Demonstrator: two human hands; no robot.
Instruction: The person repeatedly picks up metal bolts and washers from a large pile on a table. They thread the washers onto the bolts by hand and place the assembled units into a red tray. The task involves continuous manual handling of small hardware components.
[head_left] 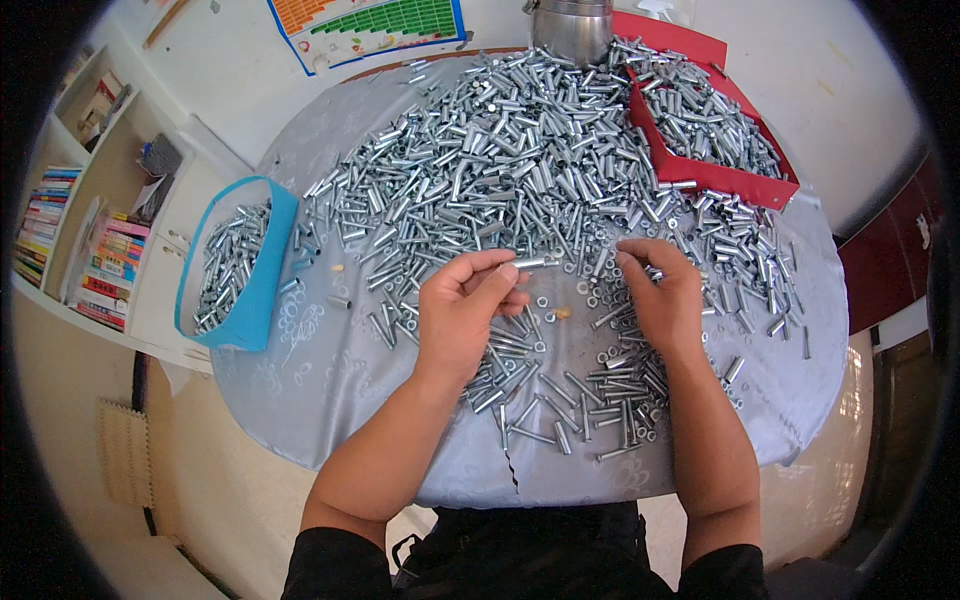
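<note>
While the blue bin [271, 280] at the left edge of the bench [290, 420] stands well apart from both hands, it holds plenty of metal tubes [235, 262], and a stray tube [340, 302] lies to its right. The left hand [460, 312] pinches one held tube [531, 263] between thumb and fingers, its free end pointing right, in front of the big heap [500, 150]. That grip looks sound: holding well back leaves the end exposed, and keeping the tube level should make it easier to work on squarely. Between the forearms lie loose bolts [620, 385], with a small tan piece [562, 313] behind them. The right hand [666, 300] is beside the loose nuts [593, 300], its thumb and forefinger close together; whether they hold anything cannot be told. Taking small parts singly, by the fingertips, would probably avoid dragging neighbours along. At the far right, the red box [725, 180] is heaped full, so the right arm had best not knock it.
</note>
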